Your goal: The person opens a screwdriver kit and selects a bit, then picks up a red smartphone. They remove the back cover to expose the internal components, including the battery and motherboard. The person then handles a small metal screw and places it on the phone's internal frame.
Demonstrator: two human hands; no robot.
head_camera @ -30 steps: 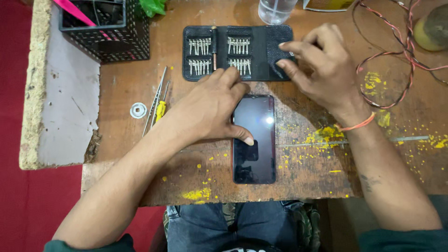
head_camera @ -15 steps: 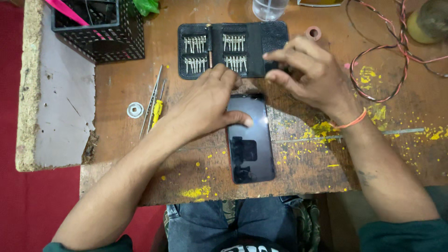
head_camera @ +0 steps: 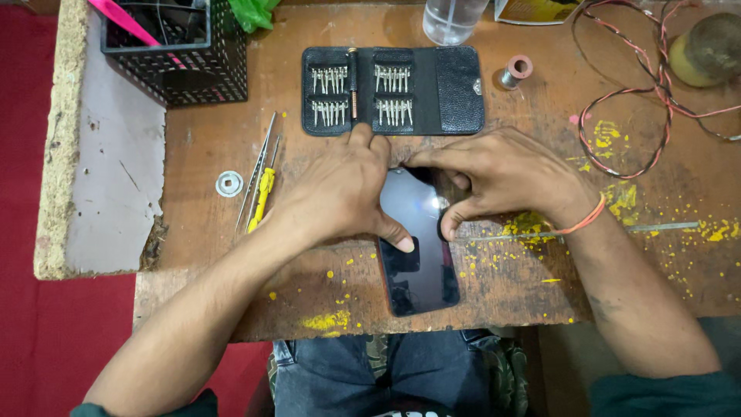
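Note:
A black smartphone [head_camera: 421,266] lies screen up on the worn wooden table [head_camera: 540,286], its near end at the front edge. My left hand [head_camera: 340,193] rests on its upper left part, thumb pressed on the glass. My right hand [head_camera: 502,174] grips the phone's top right corner, thumb against its right side. Just beyond both hands an open black case of screwdriver bits [head_camera: 390,89] lies flat, with a driver handle in its middle slot.
Tweezers and a yellow-handled tool [head_camera: 261,189] lie left of my left hand, beside a small metal ring [head_camera: 228,184]. A black mesh basket [head_camera: 181,50] stands at the back left. A clear cup [head_camera: 451,19], a solder spool [head_camera: 515,71] and twisted red wires [head_camera: 656,93] sit at the back right.
My right hand came back from the bit case to the phone's top right corner. My left hand stayed on the phone.

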